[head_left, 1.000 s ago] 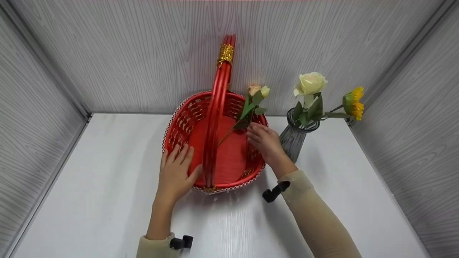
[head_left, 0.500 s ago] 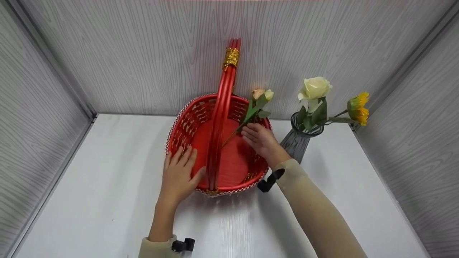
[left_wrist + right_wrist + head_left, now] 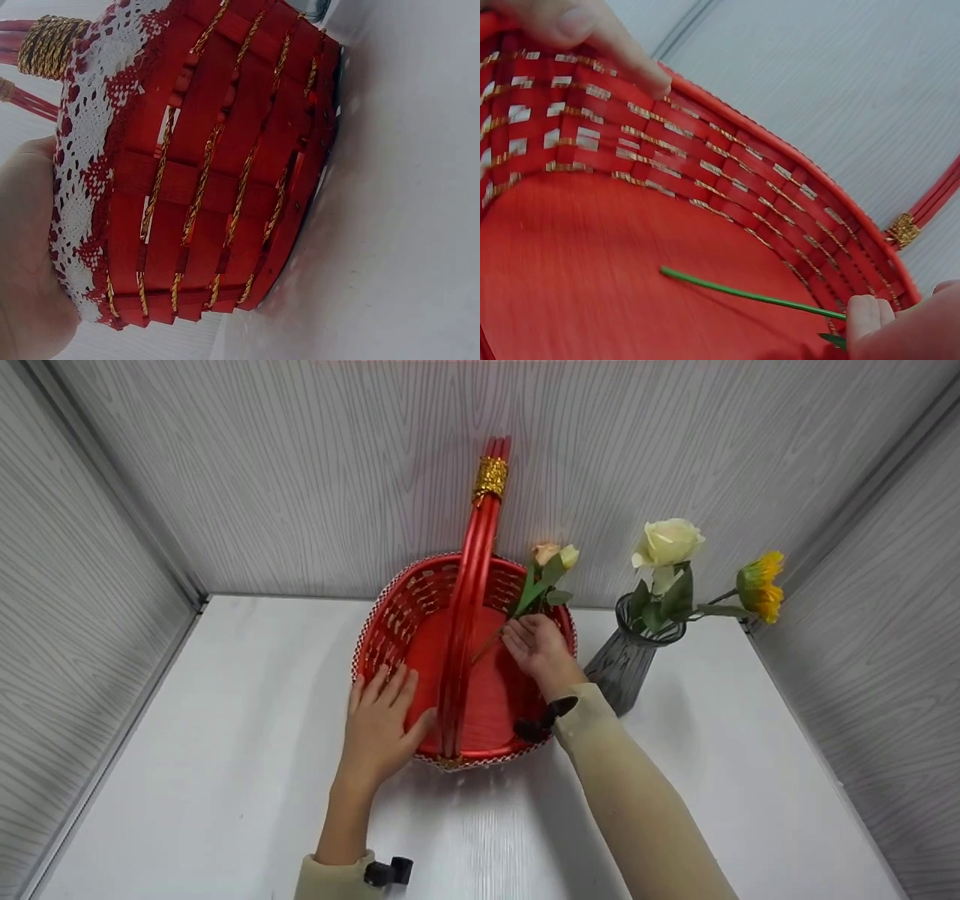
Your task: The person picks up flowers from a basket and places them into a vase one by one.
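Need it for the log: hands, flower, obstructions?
Left hand on basket. Right hand at flower, grip unclear. Stem reaches inside basket. Handle between hands, possibly in the way.

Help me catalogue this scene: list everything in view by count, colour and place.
Table: one, white, underneath
Woven basket: one, red, white lace edging, on table
Hoop handle: one, red with gold wrap, over basket
Flower spray: one, peach and pale yellow, basket's far right
Vase: one, grey, right of basket
Rose: one, cream, in vase
Daisy-like flower: one, yellow, in vase
Wall panels: three, grey, back and sides
Wrist attachments: two, black, at cuffs
Sleeves: two, beige, forearms
Left hand: one, bare, on basket's left side
Right hand: one, bare, by spray's stem
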### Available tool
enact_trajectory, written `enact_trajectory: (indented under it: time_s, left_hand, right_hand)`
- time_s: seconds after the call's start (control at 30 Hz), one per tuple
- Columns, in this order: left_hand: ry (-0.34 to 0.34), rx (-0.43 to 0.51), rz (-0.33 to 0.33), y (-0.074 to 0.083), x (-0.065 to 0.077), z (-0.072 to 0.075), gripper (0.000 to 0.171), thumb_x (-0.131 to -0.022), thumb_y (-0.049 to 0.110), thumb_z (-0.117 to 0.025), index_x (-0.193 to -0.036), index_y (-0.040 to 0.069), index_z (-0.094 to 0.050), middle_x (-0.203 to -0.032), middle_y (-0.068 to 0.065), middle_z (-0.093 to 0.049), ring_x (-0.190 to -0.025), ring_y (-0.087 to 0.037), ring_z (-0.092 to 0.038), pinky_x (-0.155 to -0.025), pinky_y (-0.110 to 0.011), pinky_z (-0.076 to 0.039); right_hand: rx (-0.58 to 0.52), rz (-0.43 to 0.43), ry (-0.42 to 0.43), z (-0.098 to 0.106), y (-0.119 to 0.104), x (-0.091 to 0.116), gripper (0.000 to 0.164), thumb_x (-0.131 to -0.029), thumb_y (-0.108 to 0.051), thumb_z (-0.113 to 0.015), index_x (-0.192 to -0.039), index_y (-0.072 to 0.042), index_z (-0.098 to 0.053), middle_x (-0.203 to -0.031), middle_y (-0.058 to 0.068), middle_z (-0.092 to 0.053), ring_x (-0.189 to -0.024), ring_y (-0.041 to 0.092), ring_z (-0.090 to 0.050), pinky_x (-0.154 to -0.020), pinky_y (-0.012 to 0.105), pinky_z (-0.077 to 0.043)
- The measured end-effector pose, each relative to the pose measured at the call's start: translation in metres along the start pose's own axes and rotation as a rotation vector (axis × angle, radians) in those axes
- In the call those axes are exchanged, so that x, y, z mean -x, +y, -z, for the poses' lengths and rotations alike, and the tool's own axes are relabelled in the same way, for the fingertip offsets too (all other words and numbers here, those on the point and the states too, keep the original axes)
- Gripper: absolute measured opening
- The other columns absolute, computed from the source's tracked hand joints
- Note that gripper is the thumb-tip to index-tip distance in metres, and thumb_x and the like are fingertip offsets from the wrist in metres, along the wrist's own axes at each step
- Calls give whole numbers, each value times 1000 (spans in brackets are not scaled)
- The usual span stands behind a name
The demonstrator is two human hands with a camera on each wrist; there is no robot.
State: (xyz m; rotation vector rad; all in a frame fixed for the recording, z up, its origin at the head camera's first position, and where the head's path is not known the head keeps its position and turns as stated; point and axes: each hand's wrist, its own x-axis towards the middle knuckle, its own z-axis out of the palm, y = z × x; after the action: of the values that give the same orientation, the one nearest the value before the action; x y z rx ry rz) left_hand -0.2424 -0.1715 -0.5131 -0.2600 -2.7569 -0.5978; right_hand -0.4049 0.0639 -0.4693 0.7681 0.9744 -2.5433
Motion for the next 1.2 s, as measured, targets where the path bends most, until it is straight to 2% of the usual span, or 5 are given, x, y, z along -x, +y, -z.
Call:
enact_trajectory:
  time_s: [0.4,0.6,0.77,0.93,1.2]
  left_hand:
    - [-14,-12,-2,1,2,1,70,-98,57,-47,-151,11,-45,-156,-12,-41,-149,-36,-28,-122,-57,-5]
    - [-17,-19,-5,1,0,3,71,-98,58,-46,-151,10,-45,-156,-12,-41,-149,-36,-28,-122,-56,-5]
    - [-22,-22,1,1,0,2,71,-98,58,-46,-151,10,-44,-157,-12,-41,-150,-35,-27,-123,-56,-5]
    - [-10,-21,-1,2,1,0,71,-98,59,-46,-151,11,-45,-156,-12,-41,-149,-35,-28,-123,-56,-5]
    - [-6,-32,3,2,0,0,70,-97,56,-49,-151,12,-44,-156,-12,-42,-149,-35,-29,-123,-56,-5]
  right_hand:
    - [-121,49,39,10,11,-12,41,-106,-16,-45,-146,-5,-46,-149,12,-50,-137,24,-49,-112,34,-42]
    - [-42,108,3,12,13,-16,42,-107,-17,-44,-146,-5,-47,-148,13,-50,-136,24,-49,-110,33,-43]
    - [19,104,-1,13,15,-15,43,-106,-16,-45,-147,-5,-47,-148,14,-51,-136,25,-49,-110,34,-44]
    - [80,141,12,17,16,-12,42,-105,-15,-48,-146,-4,-49,-146,16,-53,-134,27,-51,-109,34,-45]
    - [118,153,-11,18,16,-12,43,-105,-16,-49,-146,-2,-48,-146,17,-53,-135,28,-51,-110,36,-44]
